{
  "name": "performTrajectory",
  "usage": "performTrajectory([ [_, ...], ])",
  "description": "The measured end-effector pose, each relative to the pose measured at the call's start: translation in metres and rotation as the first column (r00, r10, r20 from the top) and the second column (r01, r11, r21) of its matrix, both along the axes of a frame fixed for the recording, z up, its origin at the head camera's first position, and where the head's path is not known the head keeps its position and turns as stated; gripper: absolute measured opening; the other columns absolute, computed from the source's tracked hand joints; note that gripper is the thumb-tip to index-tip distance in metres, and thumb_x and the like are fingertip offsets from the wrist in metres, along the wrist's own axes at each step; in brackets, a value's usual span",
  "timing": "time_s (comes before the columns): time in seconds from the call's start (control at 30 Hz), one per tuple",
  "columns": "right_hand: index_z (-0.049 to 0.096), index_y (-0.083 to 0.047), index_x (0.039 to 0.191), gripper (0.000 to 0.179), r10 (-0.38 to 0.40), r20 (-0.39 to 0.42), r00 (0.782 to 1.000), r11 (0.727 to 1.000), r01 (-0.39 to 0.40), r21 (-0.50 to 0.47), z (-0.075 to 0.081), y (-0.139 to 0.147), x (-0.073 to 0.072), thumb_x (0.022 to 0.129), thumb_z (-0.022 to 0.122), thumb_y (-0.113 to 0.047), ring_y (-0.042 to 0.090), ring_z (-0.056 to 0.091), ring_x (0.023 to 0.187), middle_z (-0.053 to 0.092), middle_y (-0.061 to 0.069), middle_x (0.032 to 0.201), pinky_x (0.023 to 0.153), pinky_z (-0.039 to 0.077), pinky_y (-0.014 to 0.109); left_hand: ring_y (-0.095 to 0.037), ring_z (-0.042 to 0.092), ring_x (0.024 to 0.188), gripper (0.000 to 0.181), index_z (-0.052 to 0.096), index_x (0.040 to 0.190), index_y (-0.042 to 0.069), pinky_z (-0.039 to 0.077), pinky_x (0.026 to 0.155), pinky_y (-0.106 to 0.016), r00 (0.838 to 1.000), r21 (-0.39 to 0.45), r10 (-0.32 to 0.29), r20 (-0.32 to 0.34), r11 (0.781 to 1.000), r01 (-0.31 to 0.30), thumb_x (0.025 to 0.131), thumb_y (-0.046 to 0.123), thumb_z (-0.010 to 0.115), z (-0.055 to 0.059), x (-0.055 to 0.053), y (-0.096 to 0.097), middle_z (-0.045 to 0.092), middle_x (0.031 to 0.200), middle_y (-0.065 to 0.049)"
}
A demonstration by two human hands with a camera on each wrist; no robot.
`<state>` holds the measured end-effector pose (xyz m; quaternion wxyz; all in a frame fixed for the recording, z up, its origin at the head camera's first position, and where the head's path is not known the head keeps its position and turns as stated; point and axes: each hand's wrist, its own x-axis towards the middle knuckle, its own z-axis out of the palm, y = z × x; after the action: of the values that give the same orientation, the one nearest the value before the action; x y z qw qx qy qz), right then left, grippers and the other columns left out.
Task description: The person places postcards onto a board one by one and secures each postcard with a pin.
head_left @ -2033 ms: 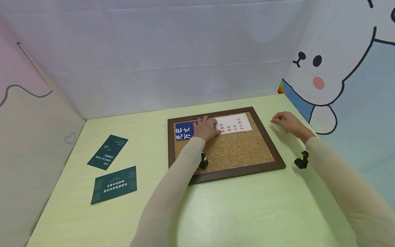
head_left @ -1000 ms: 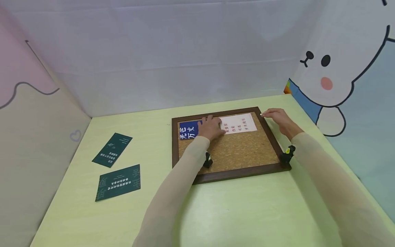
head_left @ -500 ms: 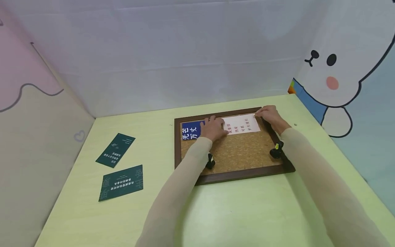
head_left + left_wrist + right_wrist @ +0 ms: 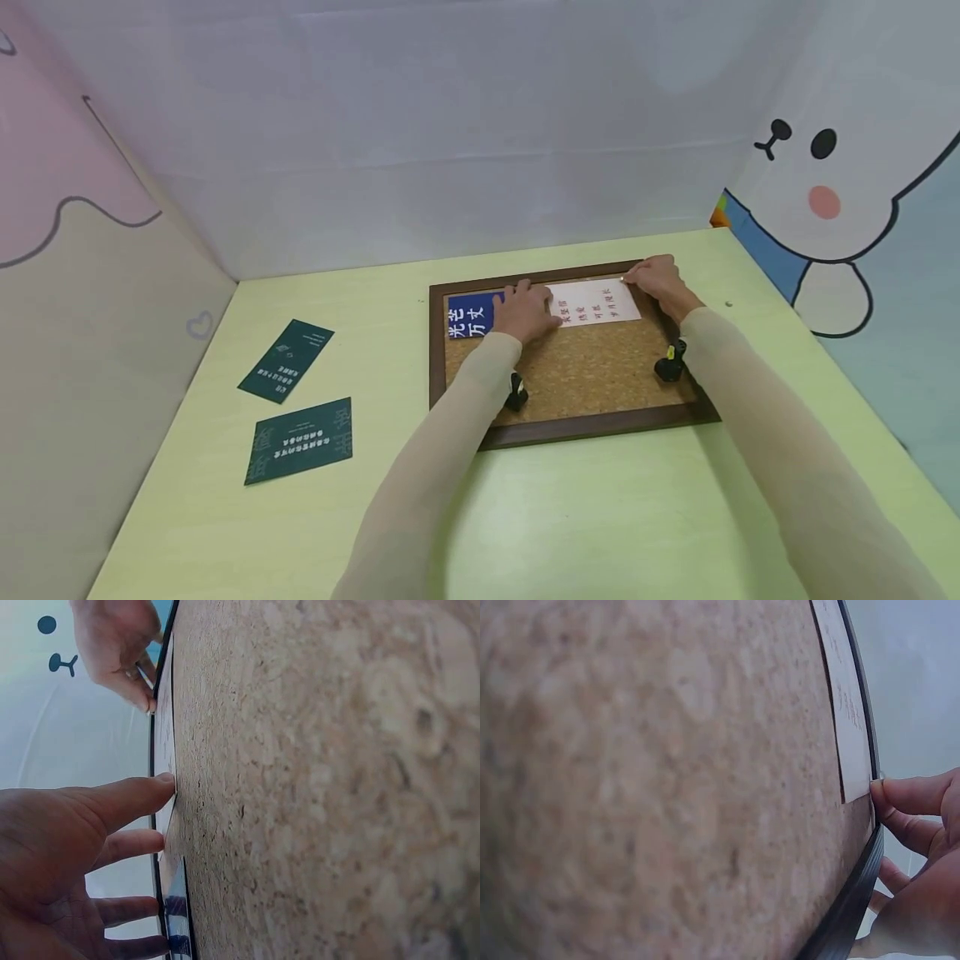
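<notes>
A cork board [image 4: 592,375] in a dark brown frame lies on the table. Near its far edge are a blue card [image 4: 467,318] with white characters and a white card [image 4: 600,302] with red characters. My left hand [image 4: 523,313] spreads its fingers over both cards; in the left wrist view the thumb presses the white card's near edge. At that card's far right corner, my right hand [image 4: 660,283] pinches a tiny pale push pin [image 4: 877,780] between thumb and forefinger. Its tip is hidden by the fingers.
Two dark green cards with white print, one tilted [image 4: 286,362] and one nearer [image 4: 300,442], lie on the pale table [image 4: 585,517] left of the board. A white cloth [image 4: 420,133] hangs behind the table. A patterned cloth [image 4: 825,175] hangs at the right.
My right hand has come from the table right of the board to the white card's far right corner, bringing the push pin. My left hand stays on the cards. The view has shifted slightly.
</notes>
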<state>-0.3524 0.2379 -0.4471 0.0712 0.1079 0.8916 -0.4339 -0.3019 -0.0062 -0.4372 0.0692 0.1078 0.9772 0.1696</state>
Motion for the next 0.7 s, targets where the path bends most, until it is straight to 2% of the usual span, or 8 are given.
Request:
performTrajectory([
  [0.27, 0.062, 0.009, 0.119, 0.036, 0.014, 0.019, 1.000, 1.000, -0.014, -0.016, -0.0005, 0.0017, 0.0000, 0.098, 0.054, -0.019, 0.030, 0.048, 0.103, 0.052, 0.022, 0.124, 0.082, 0.041, 0.038, -0.034, 0.033, 0.139, 0.034, 0.063, 0.119, 0.026, 0.024, 0.113, -0.057, 1.000, 0.007, 0.002, -0.003, 1.000, -0.002, 0.091, 0.046, 0.066, 0.0021, 0.0014, -0.0007, 0.037, 0.153, -0.005],
  [0.4, 0.061, 0.009, 0.121, 0.039, 0.010, 0.041, 0.999, 1.000, -0.010, 0.001, 0.0002, 0.0014, -0.0006, 0.098, 0.053, -0.021, 0.028, 0.046, 0.100, 0.051, 0.021, 0.124, 0.079, 0.040, 0.035, -0.033, 0.032, 0.140, 0.031, 0.063, 0.114, 0.026, 0.024, 0.113, -0.057, 1.000, 0.007, 0.004, 0.001, 1.000, -0.004, 0.091, 0.046, 0.066, -0.0002, -0.0004, -0.0005, 0.036, 0.153, -0.005],
  [0.5, 0.061, 0.008, 0.121, 0.040, 0.008, 0.045, 0.999, 1.000, -0.008, 0.014, 0.0008, 0.0013, -0.0008, 0.098, 0.053, -0.022, 0.026, 0.045, 0.098, 0.052, 0.020, 0.124, 0.077, 0.039, 0.034, -0.033, 0.031, 0.141, 0.032, 0.062, 0.116, 0.027, 0.024, 0.114, -0.057, 1.000, 0.004, 0.004, 0.008, 1.000, -0.004, 0.091, 0.046, 0.066, -0.0017, -0.0024, -0.0004, 0.035, 0.154, -0.005],
  [0.7, 0.063, 0.010, 0.114, 0.035, 0.013, -0.002, 1.000, 1.000, -0.013, 0.023, 0.0013, 0.0023, 0.0004, 0.098, 0.055, -0.020, 0.024, 0.045, 0.092, 0.054, 0.017, 0.115, 0.072, 0.038, 0.032, -0.033, 0.031, 0.141, 0.034, 0.062, 0.118, 0.027, 0.023, 0.114, -0.057, 1.000, 0.008, 0.002, 0.012, 1.000, -0.002, 0.091, 0.047, 0.066, -0.0001, -0.0018, -0.0015, 0.034, 0.155, -0.005],
])
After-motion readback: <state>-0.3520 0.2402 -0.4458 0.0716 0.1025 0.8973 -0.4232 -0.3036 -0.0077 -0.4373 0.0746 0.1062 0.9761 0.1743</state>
